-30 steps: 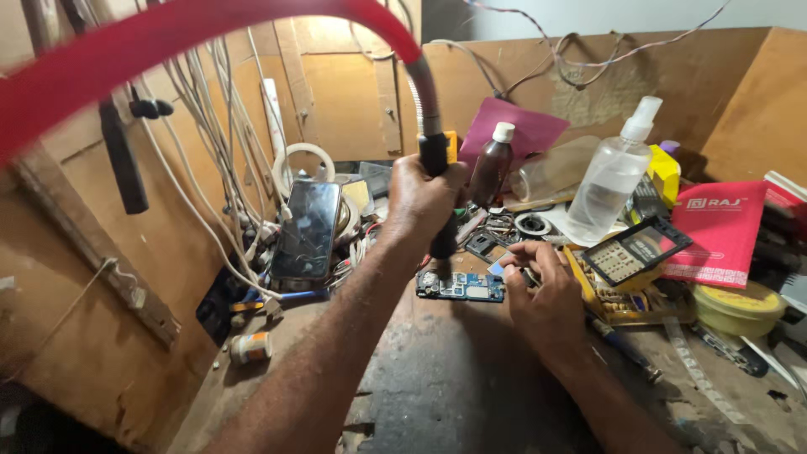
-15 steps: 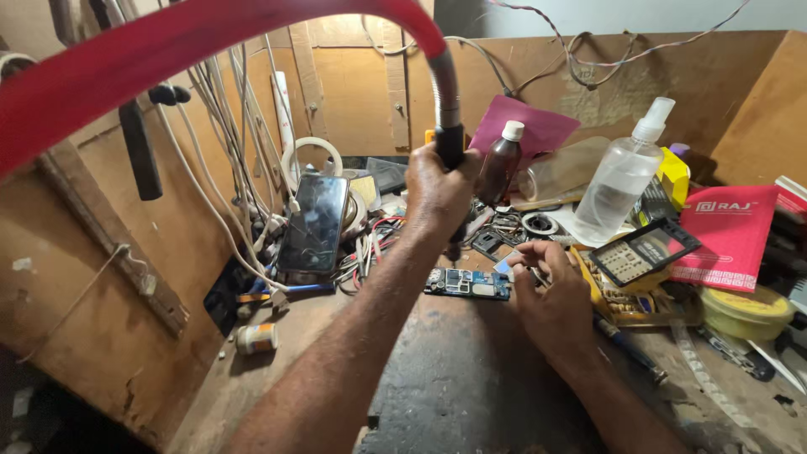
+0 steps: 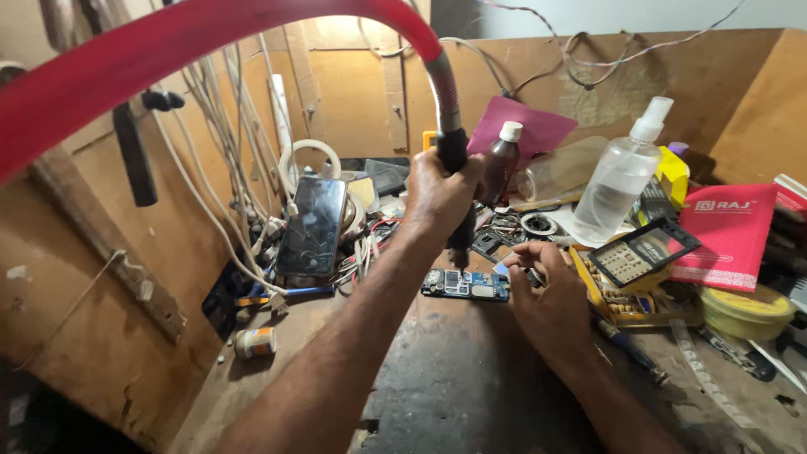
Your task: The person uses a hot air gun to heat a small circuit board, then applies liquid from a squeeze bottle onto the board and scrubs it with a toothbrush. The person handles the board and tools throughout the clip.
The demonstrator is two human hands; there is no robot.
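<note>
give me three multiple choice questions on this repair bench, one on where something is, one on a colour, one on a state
1. Where does the blue circuit board lie?
A. on the bench below the left hand's tool
B. leaning on the left wall
C. under the red booklet

2. What colour is the hose arching over the bench?
A. green
B. red
C. white

3. How is the left hand?
A. flat on the bench
B. hanging empty
C. closed around the black hot-air handpiece, nozzle pointing down

Answers:
1 A, the board lies flat on the bench right under the nozzle, with the right hand beside it.
2 B, the hose is red from the upper left down to the handpiece.
3 C, the fingers wrap the handle and its tip points down at the board.
</note>
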